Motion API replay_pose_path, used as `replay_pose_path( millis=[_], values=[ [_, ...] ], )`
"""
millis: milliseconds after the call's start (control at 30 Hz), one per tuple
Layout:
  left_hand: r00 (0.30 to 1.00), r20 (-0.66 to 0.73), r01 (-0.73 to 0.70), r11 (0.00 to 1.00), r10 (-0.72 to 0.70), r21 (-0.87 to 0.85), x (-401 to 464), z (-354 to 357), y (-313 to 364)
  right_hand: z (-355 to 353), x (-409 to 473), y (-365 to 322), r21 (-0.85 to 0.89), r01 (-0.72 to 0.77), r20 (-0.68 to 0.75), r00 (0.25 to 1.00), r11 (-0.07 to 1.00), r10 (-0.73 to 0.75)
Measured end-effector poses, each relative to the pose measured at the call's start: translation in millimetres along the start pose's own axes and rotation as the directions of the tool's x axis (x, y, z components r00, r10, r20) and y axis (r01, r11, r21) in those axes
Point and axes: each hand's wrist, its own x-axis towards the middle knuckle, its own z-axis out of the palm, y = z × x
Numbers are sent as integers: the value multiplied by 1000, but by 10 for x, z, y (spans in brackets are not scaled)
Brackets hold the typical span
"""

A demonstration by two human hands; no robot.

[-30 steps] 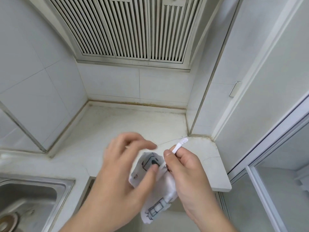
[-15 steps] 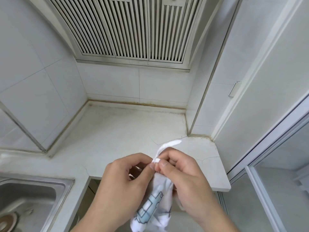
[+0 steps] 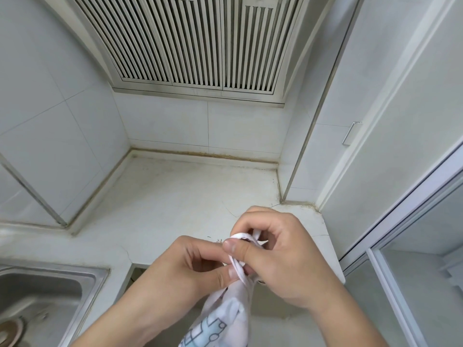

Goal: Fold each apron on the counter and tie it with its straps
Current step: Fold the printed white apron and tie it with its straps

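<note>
Tying off a bundled apron in mid-air

Both hands work close together just above the front edge of the counter [image 3: 190, 196]. Apron [image 3: 225, 319], white with a pale blue line print, is bunched into a narrow bundle and hangs below the hands, off the counter and not resting on it. Its lower end runs out of the bottom of the view.

Grip: left hand [image 3: 190, 266] pinches the white strap [image 3: 238, 265] between thumb and curled fingers at the bundle's neck. Right hand [image 3: 283, 256] has fingers curled round a loop of the same strap, thumb pressing across it. Neither hand is free.

Orientation: bundle's long axis runs near vertical, leaning slightly, top toward the hands and tail down-left toward the viewer. Strap wraps cross that axis at the upper end.

Risks, as judged from here:
- Wrap looks loose and only finger-held; easing either pinch could let the loop slip and the turns unwind.
- Bundle is unsupported; if the fabric sags or opens, the fold underneath may spread before the knot sets.
- Strap end is hidden inside the right hand, so how much length remains for a knot cannot be told; too short an end would give a weak tie.
- Sink [image 3: 42, 296] sits near on the left; a dropped bundle could land there.
</note>
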Motion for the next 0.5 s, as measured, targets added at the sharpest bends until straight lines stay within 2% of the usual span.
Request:
replay_pose_path(
  millis=[167, 300, 400, 467, 500],
  values=[
    [1000, 14, -2, 998, 2, -66, 22, -2, -38, -76, 33, 6, -1, -78, 59, 995, 997, 78],
    [998, -9, 55, 998, -55, -33, 29, 42, -17, -121, 69, -14, -3, -127, 120, 985, 992, 127],
    [996, -36, 80, 997, -80, -6, 54, 92, -30, -95, 105, 11, -27, -184, 60, 981, 983, 185],
    [994, -80, 75, 997, -77, -31, 65, 112, -22, -136, 118, 47, 206, -323, 61, 946, 924, 317],
    [991, -108, 70, 997, -74, -41, 65, 121, -10, -175, 116, 61, 381, -394, 115, 918, 837, 380]
  ],
)
